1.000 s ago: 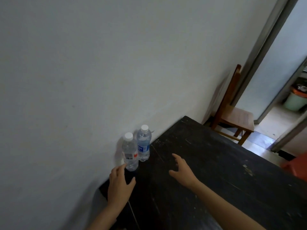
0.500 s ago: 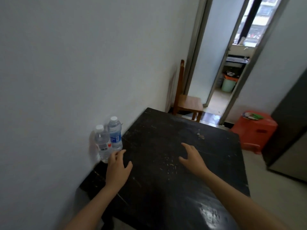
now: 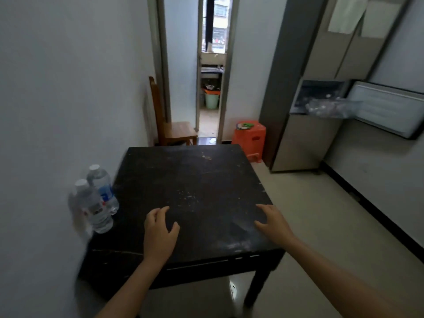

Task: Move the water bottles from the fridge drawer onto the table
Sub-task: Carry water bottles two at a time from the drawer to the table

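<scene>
Two clear water bottles with white caps stand upright on the black table, close to the left wall. The nearer bottle has a red-and-white label; the farther bottle has a blue label. My left hand hovers over the table to the right of the bottles, fingers relaxed and holding nothing. My right hand hangs near the table's right edge, also holding nothing. At the far right the fridge has its drawer pulled out with several clear bottles inside, blurred.
A wooden chair stands behind the table by the doorway. An orange plastic stool sits beside the fridge. Pale floor runs between the table and the right wall.
My view has swung right from the wall to the room, bringing the fridge into sight. Both hands have drawn away from the bottles, which stay standing by the wall.
</scene>
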Demonstrator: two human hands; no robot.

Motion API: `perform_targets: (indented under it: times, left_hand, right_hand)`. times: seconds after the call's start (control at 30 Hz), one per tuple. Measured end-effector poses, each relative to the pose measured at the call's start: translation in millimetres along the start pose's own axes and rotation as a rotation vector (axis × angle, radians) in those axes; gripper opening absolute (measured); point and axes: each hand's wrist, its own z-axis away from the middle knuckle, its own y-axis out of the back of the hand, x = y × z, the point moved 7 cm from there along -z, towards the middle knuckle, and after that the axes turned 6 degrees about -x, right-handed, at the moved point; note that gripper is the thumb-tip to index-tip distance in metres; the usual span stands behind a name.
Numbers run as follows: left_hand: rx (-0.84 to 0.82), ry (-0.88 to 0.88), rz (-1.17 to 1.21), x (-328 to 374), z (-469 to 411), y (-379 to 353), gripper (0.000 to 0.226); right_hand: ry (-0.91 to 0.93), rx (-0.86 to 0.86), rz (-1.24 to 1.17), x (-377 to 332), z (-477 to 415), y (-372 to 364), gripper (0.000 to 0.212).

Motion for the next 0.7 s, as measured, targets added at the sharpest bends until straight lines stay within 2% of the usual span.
perform_targets:
  times: [0.33,0.7]
  left_hand:
    - [-0.166,-0.243,0.057,73.1,20.8,-20.7,0.044]
    - [-0.277,-0.501,0.118,147.1,104.8,-47.6,0.041]
  right_hand:
    - [-0.126,0.238,0.102,41.5,103.7,78.5,0.051]
    - [-0.230,0.386,0.158,86.4,239.5,106.1,0.049]
